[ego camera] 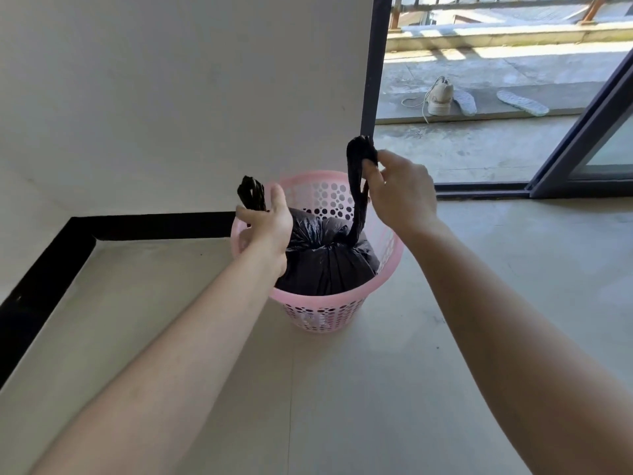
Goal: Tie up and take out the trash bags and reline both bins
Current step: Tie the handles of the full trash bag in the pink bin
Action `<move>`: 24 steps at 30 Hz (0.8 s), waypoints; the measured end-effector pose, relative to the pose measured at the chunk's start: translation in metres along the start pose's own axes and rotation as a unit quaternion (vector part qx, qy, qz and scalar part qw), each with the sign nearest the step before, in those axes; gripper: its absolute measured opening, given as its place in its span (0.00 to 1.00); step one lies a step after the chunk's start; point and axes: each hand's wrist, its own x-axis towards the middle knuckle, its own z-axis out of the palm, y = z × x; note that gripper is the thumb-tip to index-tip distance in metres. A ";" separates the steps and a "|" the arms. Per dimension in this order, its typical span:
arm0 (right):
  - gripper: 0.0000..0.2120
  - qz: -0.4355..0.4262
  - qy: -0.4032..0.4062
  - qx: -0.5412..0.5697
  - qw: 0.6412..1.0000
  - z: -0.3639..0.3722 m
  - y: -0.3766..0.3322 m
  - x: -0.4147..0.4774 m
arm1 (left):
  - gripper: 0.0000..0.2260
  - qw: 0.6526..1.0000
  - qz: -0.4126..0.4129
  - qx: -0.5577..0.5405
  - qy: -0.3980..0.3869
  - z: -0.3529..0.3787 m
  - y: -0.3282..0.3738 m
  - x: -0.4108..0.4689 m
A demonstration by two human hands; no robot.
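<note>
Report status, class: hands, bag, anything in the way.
Left hand grips one ear; right hand pinches the other, raised. Bag in bin, neck cinched. Nothing blocks the lift.

The perforated pink plastic bin is hiding the lower part of the black plastic trash bag. The left hand is covering most of its fingers, and the bottom edge is cutting off both forearms.

A bin stands on the floor in front of me, with a wall behind it. A trash bag sits inside the bin. My left hand holds the bag's left handle above the bin's left rim. My right hand holds the right handle above the right rim. Behind and to the right is a balcony, where a shoe lies with two insoles to its right.
</note>
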 end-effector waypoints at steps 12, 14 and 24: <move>0.16 0.210 -0.307 0.143 0.917 0.008 0.003 -0.009 | 0.39 0.997 -0.028 -0.045 -0.056 0.008 -0.026 0.009; 0.12 0.196 -0.336 0.054 0.920 0.013 0.004 -0.012 | 0.35 0.995 -0.013 -0.074 -0.068 0.006 -0.026 0.014; 0.10 0.195 -0.277 0.001 0.941 0.034 0.007 -0.017 | 0.10 0.989 0.108 -0.093 -0.051 0.004 -0.015 0.012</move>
